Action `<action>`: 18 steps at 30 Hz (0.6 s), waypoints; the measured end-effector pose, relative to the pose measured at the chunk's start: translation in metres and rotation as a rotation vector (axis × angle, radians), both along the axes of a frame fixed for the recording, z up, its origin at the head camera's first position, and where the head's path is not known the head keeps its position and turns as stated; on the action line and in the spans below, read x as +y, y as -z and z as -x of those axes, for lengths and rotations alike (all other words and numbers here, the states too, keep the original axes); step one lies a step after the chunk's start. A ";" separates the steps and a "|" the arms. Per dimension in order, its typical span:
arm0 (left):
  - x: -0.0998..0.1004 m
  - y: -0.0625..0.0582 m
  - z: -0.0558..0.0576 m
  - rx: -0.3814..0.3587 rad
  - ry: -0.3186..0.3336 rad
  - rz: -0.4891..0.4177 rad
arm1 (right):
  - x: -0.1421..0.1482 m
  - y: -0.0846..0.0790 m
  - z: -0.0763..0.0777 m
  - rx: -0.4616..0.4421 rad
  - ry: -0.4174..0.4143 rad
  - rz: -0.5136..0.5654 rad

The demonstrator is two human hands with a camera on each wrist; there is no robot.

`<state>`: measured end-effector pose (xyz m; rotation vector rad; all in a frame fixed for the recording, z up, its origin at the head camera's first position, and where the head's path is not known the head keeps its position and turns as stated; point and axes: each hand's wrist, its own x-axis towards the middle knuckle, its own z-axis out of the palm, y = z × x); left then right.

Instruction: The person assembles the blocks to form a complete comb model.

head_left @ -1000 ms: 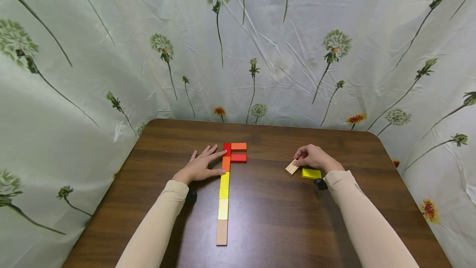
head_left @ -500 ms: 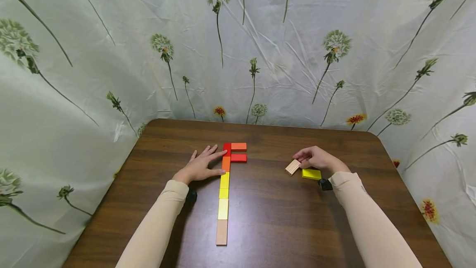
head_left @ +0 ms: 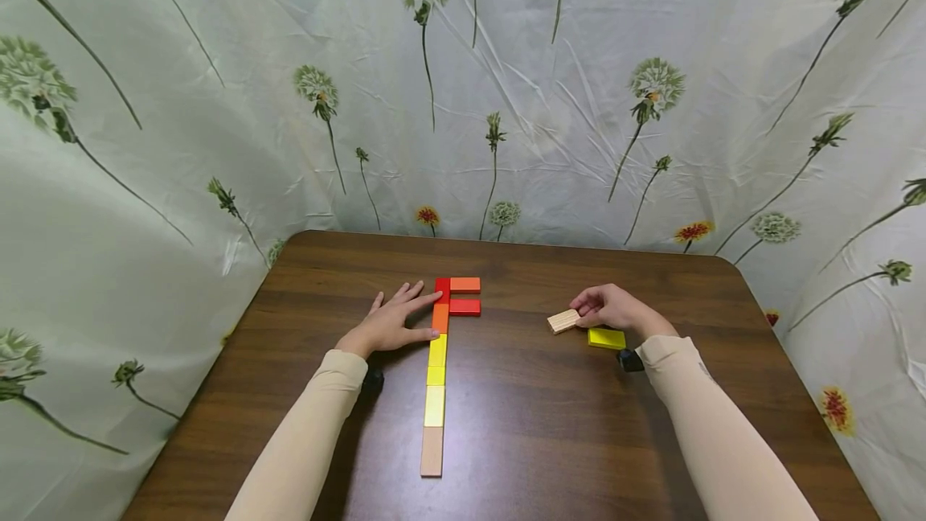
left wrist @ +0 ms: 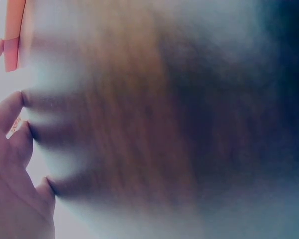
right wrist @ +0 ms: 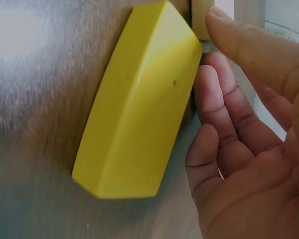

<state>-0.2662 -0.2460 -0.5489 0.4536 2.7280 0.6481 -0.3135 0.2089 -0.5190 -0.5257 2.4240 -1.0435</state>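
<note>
My left hand (head_left: 391,323) lies with spread, straight fingers beside a line of flat wooden blocks. Its index fingertip touches the red block (head_left: 442,285) at the far end, and its thumb reaches the seam between the orange block (head_left: 440,318) and a yellow block (head_left: 437,350). With thumb and fingers, my right hand (head_left: 620,309) pinches the right end of a plain wooden block (head_left: 561,322) on the table. Just under that hand sits a loose yellow block (head_left: 606,338), large in the right wrist view. The plain block shows only partly there, by the thumb.
Nearer me the line continues with a short yellow block (head_left: 436,376), a pale yellow block (head_left: 434,407) and a tan block (head_left: 432,452). An orange block (head_left: 465,285) and a red block (head_left: 465,308) branch rightward. Behind the brown table (head_left: 521,424) hangs a dandelion-print curtain (head_left: 550,103).
The plain wooden block has turned flatter and its free end has shifted left. My right hand has slid slightly right along it. The left hand and the line of blocks stay put.
</note>
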 end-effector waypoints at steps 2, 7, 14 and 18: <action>0.000 0.000 0.000 0.002 0.001 -0.001 | -0.003 0.001 0.000 0.001 0.020 -0.009; 0.000 -0.001 0.000 -0.001 -0.001 -0.002 | -0.011 0.002 -0.001 0.002 0.031 -0.034; 0.001 -0.001 0.000 -0.006 -0.004 0.002 | -0.018 0.002 -0.006 0.003 0.026 -0.034; 0.001 0.000 0.000 -0.006 -0.007 -0.001 | -0.019 0.003 -0.010 0.002 0.035 -0.037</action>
